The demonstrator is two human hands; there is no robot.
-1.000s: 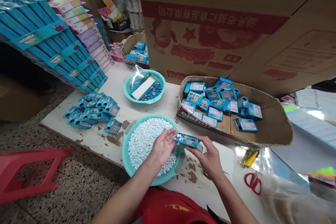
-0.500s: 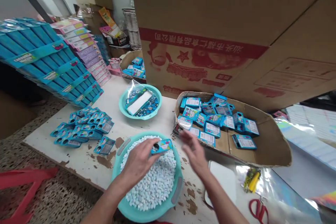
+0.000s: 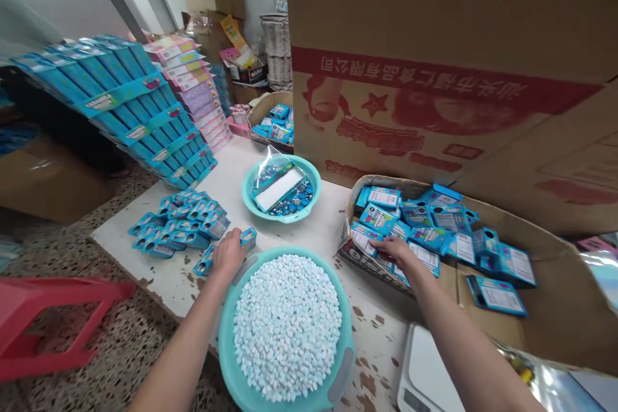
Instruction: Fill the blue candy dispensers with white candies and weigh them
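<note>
My left hand (image 3: 228, 255) is closed around a small blue candy box (image 3: 248, 238), just above the table and beside another blue box (image 3: 205, 261). To its left stand several more of these boxes (image 3: 181, 225), with round holes in their ends. In front of me a turquoise basin (image 3: 226, 341) holds many small pale blue and white candy pieces (image 3: 290, 328). My right hand (image 3: 396, 251) reaches into a cut-down carton (image 3: 564, 290) of blue boxes. Its fingers pinch one blue box (image 3: 363, 236) near the carton's left edge; the fingertips are partly hidden.
A smaller turquoise bowl (image 3: 248, 196) with shiny blue pieces and a clear-wrapped pack stands behind the basin. Stacked blue display packs (image 3: 130, 109) rise at the left. A large carton (image 3: 410, 45) walls the back. A white scale (image 3: 427, 373) lies beneath my right forearm; a red stool (image 3: 58, 309) stands left.
My left hand has carried its box from above the basin leftward to the table beside the group. My right hand has moved from beside the basin into the carton. The view has shifted left.
</note>
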